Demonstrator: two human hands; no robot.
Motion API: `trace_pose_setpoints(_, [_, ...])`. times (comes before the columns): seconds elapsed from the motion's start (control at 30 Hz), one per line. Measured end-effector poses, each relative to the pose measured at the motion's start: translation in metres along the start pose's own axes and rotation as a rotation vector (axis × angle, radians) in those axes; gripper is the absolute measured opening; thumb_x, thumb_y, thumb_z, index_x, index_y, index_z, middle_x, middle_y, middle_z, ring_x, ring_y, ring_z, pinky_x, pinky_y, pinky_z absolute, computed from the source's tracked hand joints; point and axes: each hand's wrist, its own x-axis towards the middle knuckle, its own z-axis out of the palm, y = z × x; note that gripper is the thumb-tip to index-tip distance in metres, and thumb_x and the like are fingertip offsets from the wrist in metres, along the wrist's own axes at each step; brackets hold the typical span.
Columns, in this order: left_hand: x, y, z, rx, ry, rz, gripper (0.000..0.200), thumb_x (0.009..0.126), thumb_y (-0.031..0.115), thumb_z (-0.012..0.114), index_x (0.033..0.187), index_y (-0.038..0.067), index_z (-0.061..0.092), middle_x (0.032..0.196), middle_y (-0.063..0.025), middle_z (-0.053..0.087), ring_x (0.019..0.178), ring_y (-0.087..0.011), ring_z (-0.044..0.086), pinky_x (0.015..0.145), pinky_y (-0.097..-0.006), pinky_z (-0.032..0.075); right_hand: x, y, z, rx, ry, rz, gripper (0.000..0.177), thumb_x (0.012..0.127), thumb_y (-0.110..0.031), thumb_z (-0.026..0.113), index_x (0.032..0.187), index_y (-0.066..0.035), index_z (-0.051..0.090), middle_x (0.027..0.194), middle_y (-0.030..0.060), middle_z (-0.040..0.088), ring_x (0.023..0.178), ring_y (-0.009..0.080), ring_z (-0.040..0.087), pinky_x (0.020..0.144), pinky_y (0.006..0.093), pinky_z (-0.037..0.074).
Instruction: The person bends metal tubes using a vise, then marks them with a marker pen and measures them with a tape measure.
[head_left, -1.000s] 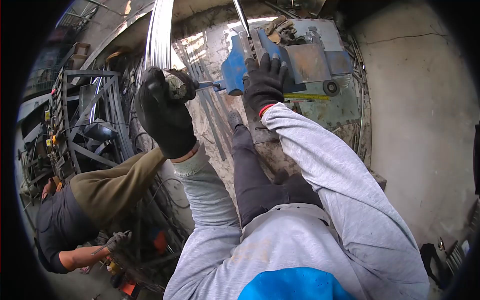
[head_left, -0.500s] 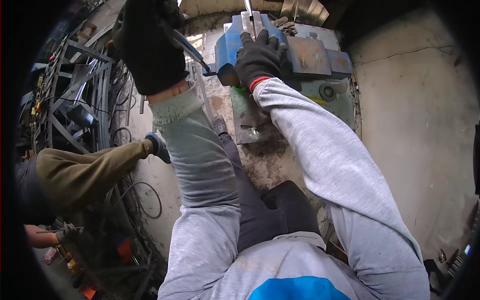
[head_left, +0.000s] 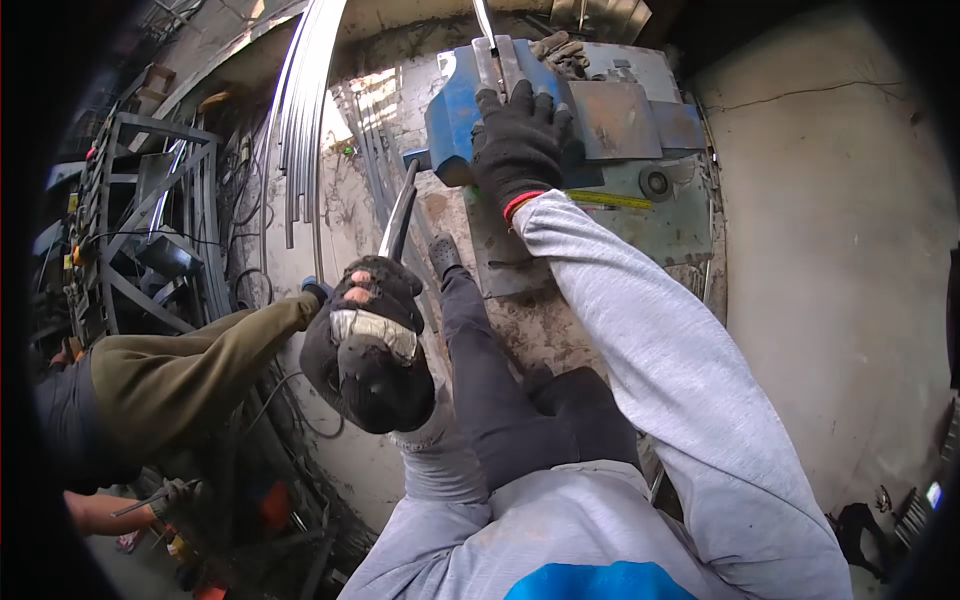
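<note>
My left hand (head_left: 365, 350), in a worn black glove with bare fingertips showing, is closed around the steel handle (head_left: 402, 215) of a blue bench vise (head_left: 455, 110). The handle runs from the vise's screw end down toward me. My right hand (head_left: 520, 145), in a black glove with a red cuff, lies over the vise near its jaws (head_left: 497, 65), fingers spread. A thin metal piece (head_left: 486, 22) stands up from between the jaws. What lies under my right palm is hidden.
The vise sits on a metal plate with a yellow tape measure (head_left: 610, 200), a round disc (head_left: 655, 184) and crumpled gloves (head_left: 562, 52). Long metal profiles (head_left: 305, 130) lie at the upper left, near welded frames (head_left: 165, 220). Another person's legs (head_left: 190, 370) are at the left.
My left hand has swung the vise handle from the upper left down toward my body. My right hand has stayed on the vise.
</note>
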Motion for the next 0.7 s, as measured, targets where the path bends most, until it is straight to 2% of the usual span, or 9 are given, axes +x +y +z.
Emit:
trace_pose_setpoints(0.07, [-0.003,0.007,0.015,0.604,-0.022,0.260,0.035,0.095,0.013,0.063,0.125,-0.004,0.061,0.137,-0.0216,0.056,0.131,-0.0286,0.054,0.113,-0.0442,0.044,-0.006,0.001,0.003,0.013,-0.012,-0.008,0.051,0.094,-0.036,0.062,0.144,-0.026,0.061,0.150,0.0211,0.048,0.140,0.0447,0.042,0.119,0.0623,0.026])
trace_pose_setpoints(0.2, [0.030,-0.008,0.033,0.422,0.051,0.284,0.042,0.093,0.028,0.065,0.119,-0.005,0.063,0.126,-0.0217,0.062,0.116,-0.0336,0.062,0.102,-0.0464,0.054,0.000,0.000,-0.005,-0.009,-0.011,-0.036,0.053,0.093,-0.038,0.062,0.145,-0.024,0.059,0.149,0.0219,0.049,0.139,0.0453,0.043,0.117,0.0622,0.028])
trace_pose_setpoints(0.3, [0.056,-0.044,0.032,0.802,-0.044,0.486,0.042,0.096,0.027,0.061,0.121,-0.006,0.062,0.125,-0.0227,0.063,0.113,-0.0376,0.064,0.101,-0.0501,0.054,0.003,0.002,-0.007,-0.042,-0.015,-0.049,0.054,0.093,-0.038,0.064,0.145,-0.023,0.058,0.148,0.0241,0.048,0.138,0.0464,0.043,0.117,0.0629,0.027])
trace_pose_setpoints(0.37, [0.050,-0.040,0.028,1.113,-0.136,0.587,0.038,0.099,0.017,0.055,0.127,-0.008,0.059,0.130,-0.0240,0.060,0.120,-0.0370,0.060,0.107,-0.0527,0.050,0.000,0.001,-0.013,-0.016,-0.016,-0.091,0.048,0.093,-0.028,0.065,0.140,-0.024,0.062,0.142,0.0212,0.053,0.134,0.0446,0.046,0.114,0.0635,0.029])
trace_pose_setpoints(0.43, [0.034,-0.018,0.015,1.272,-0.184,0.626,0.036,0.100,0.012,0.051,0.130,-0.009,0.057,0.133,-0.0247,0.058,0.123,-0.0368,0.058,0.109,-0.0540,0.048,0.005,0.003,-0.011,-0.029,-0.059,-0.102,0.051,0.092,-0.034,0.067,0.141,-0.025,0.061,0.144,0.0230,0.050,0.136,0.0463,0.044,0.115,0.0634,0.028])
trace_pose_setpoints(0.47, [0.038,-0.020,0.018,1.351,-0.193,0.666,0.035,0.100,0.013,0.052,0.128,-0.008,0.057,0.128,-0.0229,0.058,0.118,-0.0352,0.058,0.105,-0.0526,0.049,0.003,0.003,-0.013,-0.043,-0.109,-0.117,0.054,0.090,-0.040,0.069,0.142,-0.026,0.061,0.147,0.0247,0.048,0.139,0.0480,0.041,0.116,0.0632,0.027])
trace_pose_setpoints(0.57, [0.066,-0.023,0.036,1.573,-0.151,0.751,0.031,0.102,0.016,0.052,0.123,-0.005,0.059,0.115,-0.0175,0.058,0.102,-0.0304,0.058,0.093,-0.0483,0.050,0.003,0.002,-0.017,-0.009,-0.160,-0.131,0.056,0.088,-0.039,0.072,0.141,-0.027,0.062,0.149,0.0235,0.046,0.139,0.0484,0.041,0.115,0.0626,0.028])
trace_pose_setpoints(0.6, [0.086,-0.028,0.045,1.660,-0.146,0.774,0.030,0.102,0.017,0.052,0.122,-0.004,0.060,0.110,-0.0158,0.058,0.097,-0.0289,0.058,0.088,-0.0468,0.050,0.005,0.000,-0.024,-0.015,-0.149,-0.129,0.046,0.091,-0.022,0.065,0.136,-0.032,0.067,0.146,0.0202,0.050,0.135,0.0466,0.046,0.109,0.0629,0.036])
trace_pose_setpoints(0.7, [0.175,-0.036,0.084,2.011,-0.173,0.751,0.027,0.104,0.021,0.053,0.117,-0.001,0.061,0.096,-0.0104,0.058,0.081,-0.0241,0.058,0.076,-0.0425,0.052,0.007,-0.001,-0.030,0.015,-0.201,-0.144,0.048,0.092,-0.022,0.064,0.138,-0.031,0.065,0.150,0.0208,0.047,0.137,0.0483,0.044,0.111,0.0641,0.034])
